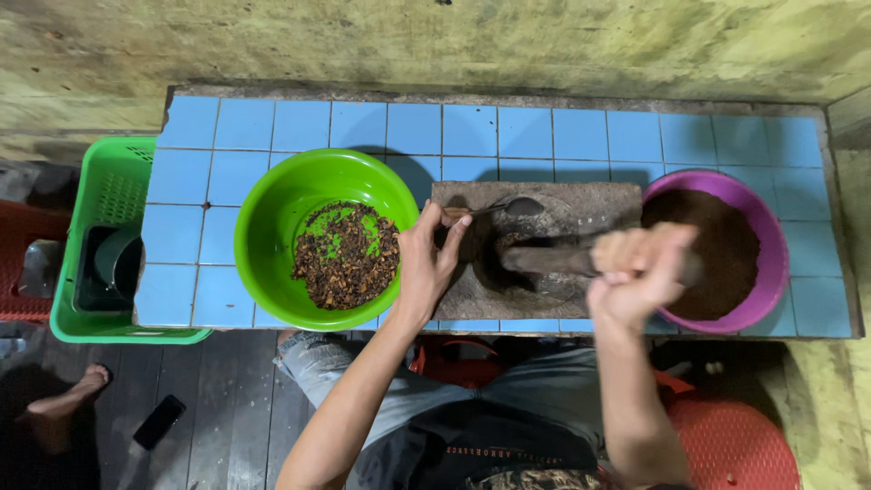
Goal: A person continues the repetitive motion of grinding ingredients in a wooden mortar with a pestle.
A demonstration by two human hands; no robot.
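Mostly hidden: the hollow of the stone mortar sits in deep shadow, so I cannot tell what lies in it
Right hand: blurred; I see its fingers curled tight in a fist round the stone pestle, which lies across the mortar with its far end covered by the fist
Left hand: rests on the mortar's left edge, thumb and forefinger pinching the handle of a metal spoon whose bowl lies over the slab; the other fingers are loosely bent
Green bowl: just left of the mortar on the blue tiled counter, holding coarse dark brown bits that leave part of the floor bare
Purple bowl: right of the mortar, filled with fine dark brown powder; its near left rim is covered by the fist
Green basket: beside the counter's left end, partly hidden under it; I make out a grey pot-like shape inside, no more
Cut off: a bare foot at lower left, its owner out of view
Dark phone: flat on the plank floor
Labels: small print on my dark shirt at the bottom edge, too small to make out
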